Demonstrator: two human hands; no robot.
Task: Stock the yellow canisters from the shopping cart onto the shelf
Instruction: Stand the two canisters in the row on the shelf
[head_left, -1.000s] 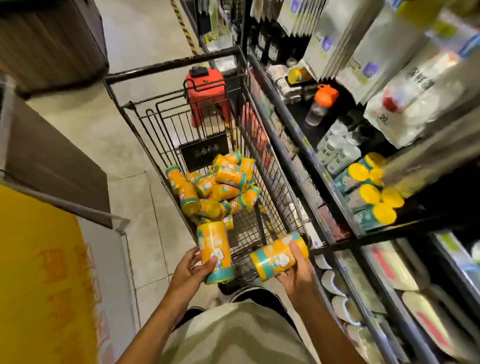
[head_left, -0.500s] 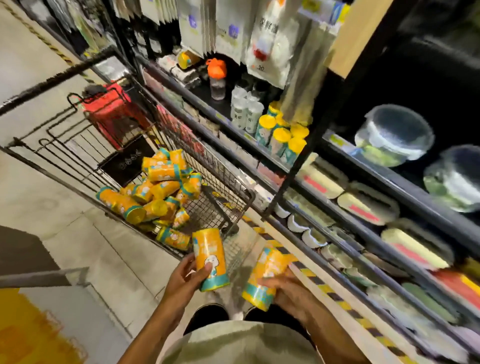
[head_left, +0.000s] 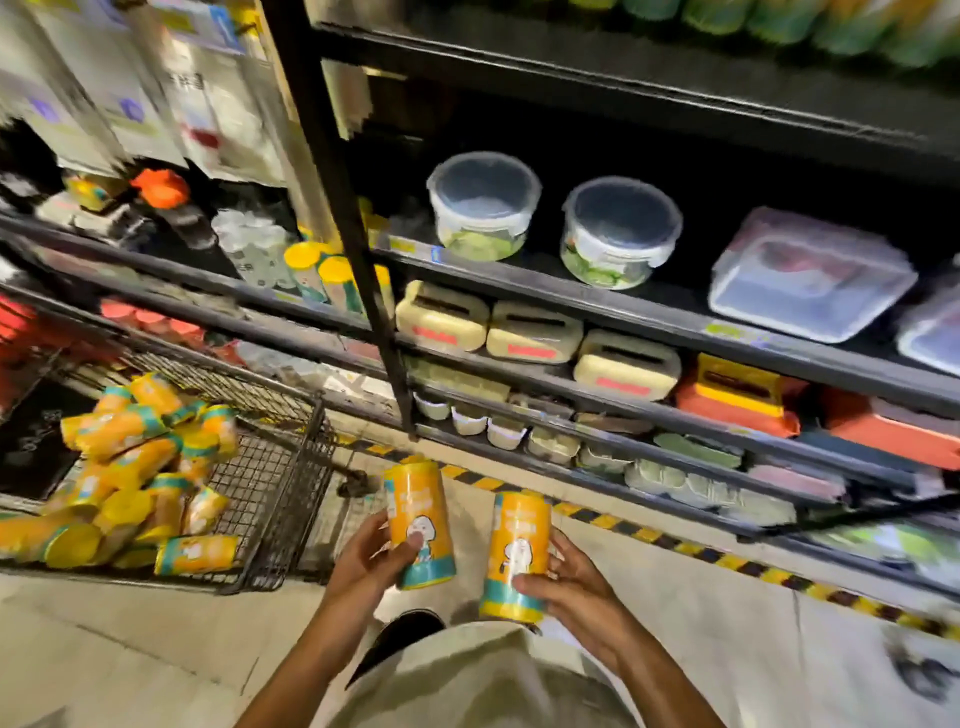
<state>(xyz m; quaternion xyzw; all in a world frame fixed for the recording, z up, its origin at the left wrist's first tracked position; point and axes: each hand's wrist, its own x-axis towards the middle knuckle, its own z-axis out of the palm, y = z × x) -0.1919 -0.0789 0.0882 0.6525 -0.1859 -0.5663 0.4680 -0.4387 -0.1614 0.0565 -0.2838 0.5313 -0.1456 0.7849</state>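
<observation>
— What have I got in hand?

— Two yellow canisters, one per hand. My left hand (head_left: 371, 558) is curled round the left canister (head_left: 420, 525): thumb across the printed front, fingers wrapped behind. It is a smooth, glossy cylinder, orange-yellow with a teal band at the bottom and a white cartoon figure on the label, and it stands nearly upright, top tipped slightly left.

— And the other?

— My right hand (head_left: 571, 582) grips the right canister (head_left: 517, 556) from its right side, thumb low on the front near the teal band, fingertips showing at the far edge. Same shape and print, also nearly upright. The two cylinders are just beside each other, not touching, held above the floor in front of my torso.

— Where's the rest of the stock?

— Heaped in the wire shopping cart (head_left: 280, 483) at my left: a pile of canisters (head_left: 140, 467) lying at all angles on the metal mesh. A few more yellow-lidded canisters (head_left: 322, 275) stand upright on the black metal shelf (head_left: 571, 291), left of the post, though that part is blurred.

— What's straight ahead?

— Two round clear plastic containers (head_left: 485, 208) with grey lids on that shelf, right of the post, and a rectangular clear box (head_left: 810, 275) beside them. Below sit cream-coloured rounded boxes (head_left: 535, 332). A yellow-and-black hazard stripe (head_left: 675, 540) runs along the floor at the shelf's foot.
</observation>
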